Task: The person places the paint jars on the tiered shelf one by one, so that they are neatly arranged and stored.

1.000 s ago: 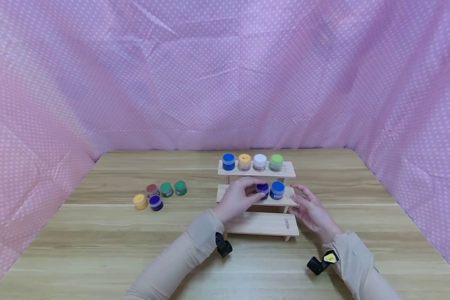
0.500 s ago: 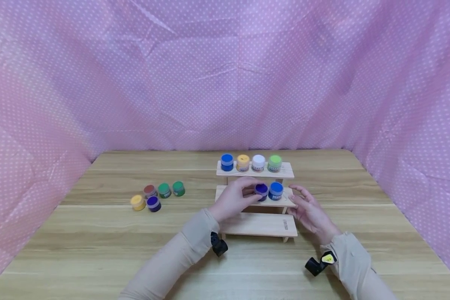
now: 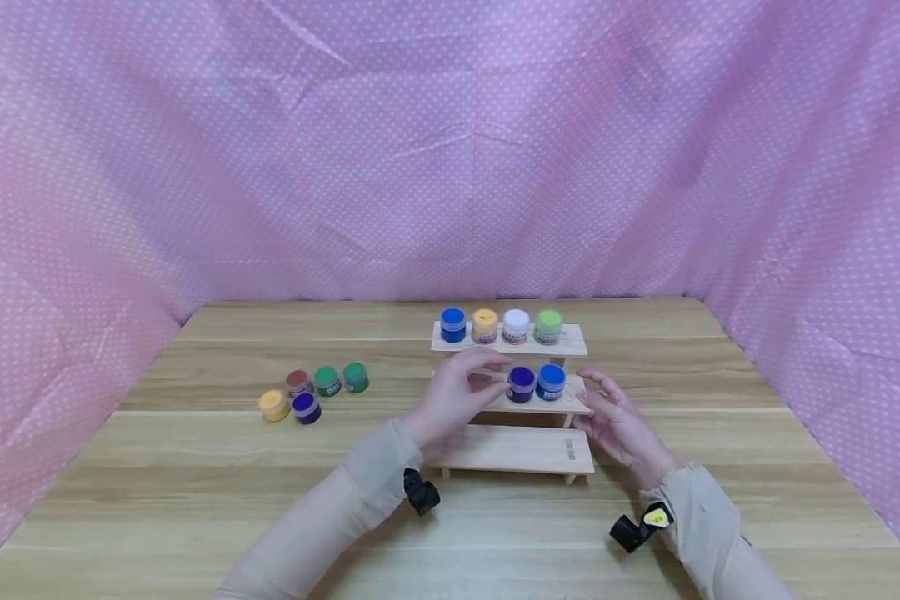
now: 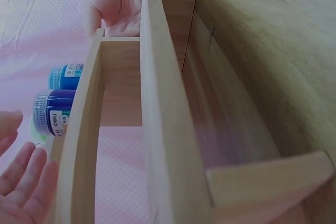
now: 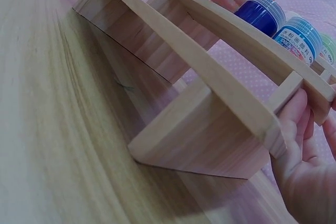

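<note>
A three-step wooden display stand (image 3: 517, 450) stands on the table. On its middle step, a purple paint jar (image 3: 521, 384) sits beside a blue paint jar (image 3: 551, 382). My left hand (image 3: 453, 396) hovers just left of the purple jar, its fingers apart and holding nothing; the left wrist view shows a gap between the fingers (image 4: 31, 182) and the jar. My right hand (image 3: 622, 429) holds the right end of the middle step, and in the right wrist view some of its fingers (image 5: 296, 111) are partly hidden behind the wood.
On the top step stand blue (image 3: 453, 325), yellow (image 3: 485, 326), white (image 3: 516, 327) and light green (image 3: 549, 327) jars. Left on the table (image 3: 195, 467) are yellow (image 3: 273, 406), brown (image 3: 298, 383), purple (image 3: 306, 408) and two green jars (image 3: 327, 381). A pink dotted cloth (image 3: 450, 167) hangs behind.
My left hand has let go of the purple jar and drawn back to the left. The jar stays next to the blue one. My right hand keeps its place.
</note>
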Motion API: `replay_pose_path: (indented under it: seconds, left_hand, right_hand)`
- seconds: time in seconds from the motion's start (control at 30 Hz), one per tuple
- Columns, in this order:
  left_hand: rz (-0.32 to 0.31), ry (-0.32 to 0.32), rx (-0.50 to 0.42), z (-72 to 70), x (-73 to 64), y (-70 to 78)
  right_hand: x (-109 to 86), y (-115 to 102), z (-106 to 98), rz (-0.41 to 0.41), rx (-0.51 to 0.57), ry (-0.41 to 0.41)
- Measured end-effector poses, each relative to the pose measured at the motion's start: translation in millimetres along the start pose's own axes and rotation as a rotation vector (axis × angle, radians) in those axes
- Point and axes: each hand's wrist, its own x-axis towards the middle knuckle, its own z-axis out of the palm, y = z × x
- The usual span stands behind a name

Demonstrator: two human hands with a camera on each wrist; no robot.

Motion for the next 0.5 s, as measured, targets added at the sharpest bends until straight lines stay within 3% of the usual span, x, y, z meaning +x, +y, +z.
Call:
replay_pose_path:
  seconds: [0.27, 0.5]
  left_hand:
    - [0.031, 0.048, 0.003, -12.6, -8.7, 5.7]
    - [0.056, 0.089, 0.006, -24.4, -20.0, 4.5]
  right_hand:
    - [-1.5, -1.1, -2.0, -0.007, -0.009, -0.011]
    - [-0.2, -0.8, 1.0, 0.028, -0.035, 0.025]
